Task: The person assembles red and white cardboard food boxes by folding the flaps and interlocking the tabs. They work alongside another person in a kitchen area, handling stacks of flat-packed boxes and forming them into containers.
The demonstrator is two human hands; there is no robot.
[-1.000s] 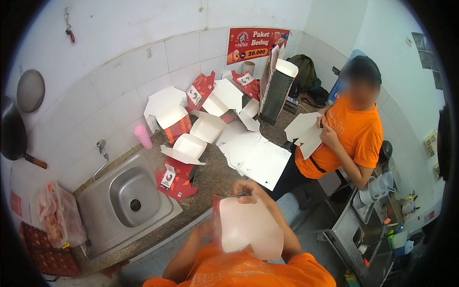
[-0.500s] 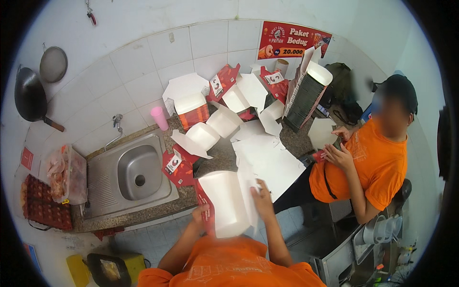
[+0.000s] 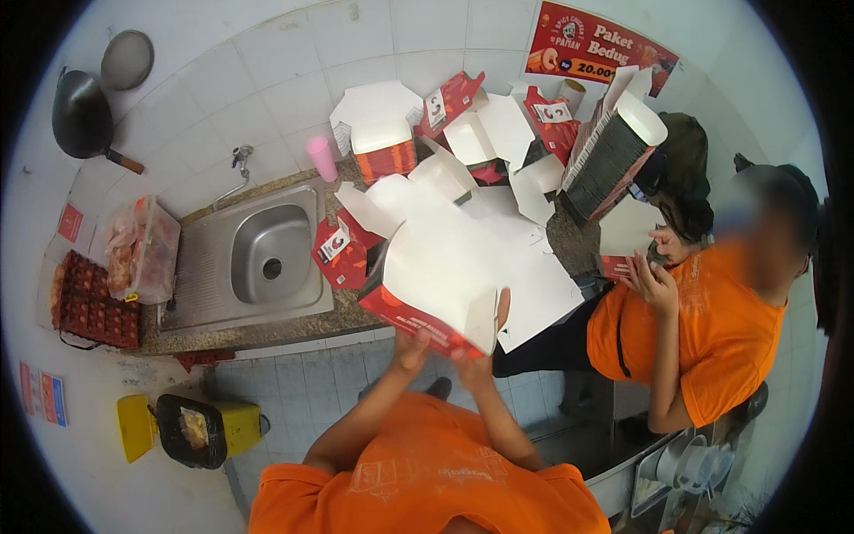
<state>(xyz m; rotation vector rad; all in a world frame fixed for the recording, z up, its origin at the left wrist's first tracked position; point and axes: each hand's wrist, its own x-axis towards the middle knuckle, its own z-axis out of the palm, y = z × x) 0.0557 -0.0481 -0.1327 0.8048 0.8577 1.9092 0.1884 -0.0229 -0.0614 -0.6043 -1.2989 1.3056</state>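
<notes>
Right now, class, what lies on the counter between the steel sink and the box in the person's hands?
In the head view, a flat red unfolded carton lies between the sink and the held box.

fingertips behind carton (image 3: 440, 280), co-worker's face blurred, perhaps deliberately

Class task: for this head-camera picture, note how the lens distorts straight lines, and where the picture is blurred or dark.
Head view: wall tile lines and the counter edge bow toward the rim; corners are black outside the fisheye circle; the co-worker's face is blurred out; light is even, with soft shadows only; the red-and-white carton looks sharp.
</notes>
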